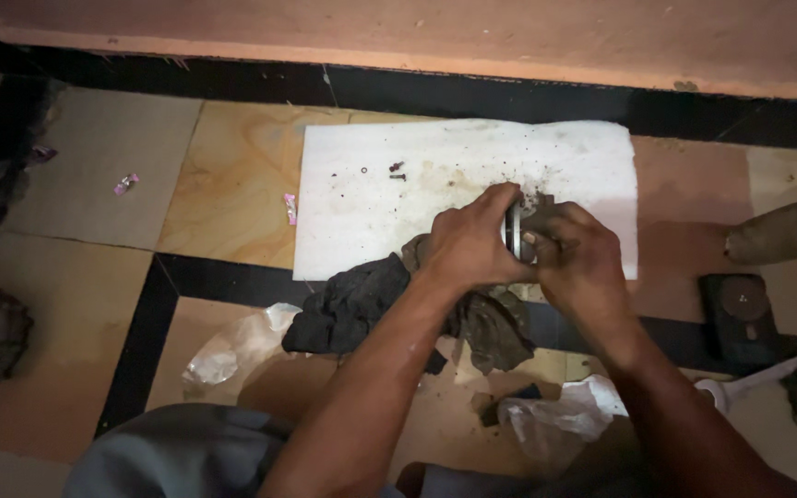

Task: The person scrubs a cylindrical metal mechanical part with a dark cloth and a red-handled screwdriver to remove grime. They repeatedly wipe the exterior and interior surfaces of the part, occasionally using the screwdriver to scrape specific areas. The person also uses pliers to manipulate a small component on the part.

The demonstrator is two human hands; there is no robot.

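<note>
Both hands, left & right, are gripping a round metal part over the white sheet, fingers closed tight. Screws are lying loose on the sheet's far side, rag at its near edge; looks mid-job, part not yet set down.

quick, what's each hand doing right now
Left hand: closed around the round metal part.
Right hand: closed on the same part from the other side, above the white sheet.

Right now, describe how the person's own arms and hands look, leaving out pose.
Both forearms are bare, with no sleeves in view. The left hand and right hand wear no gloves, and no rings or watch show. Small pale specks dot the left forearm.
</note>
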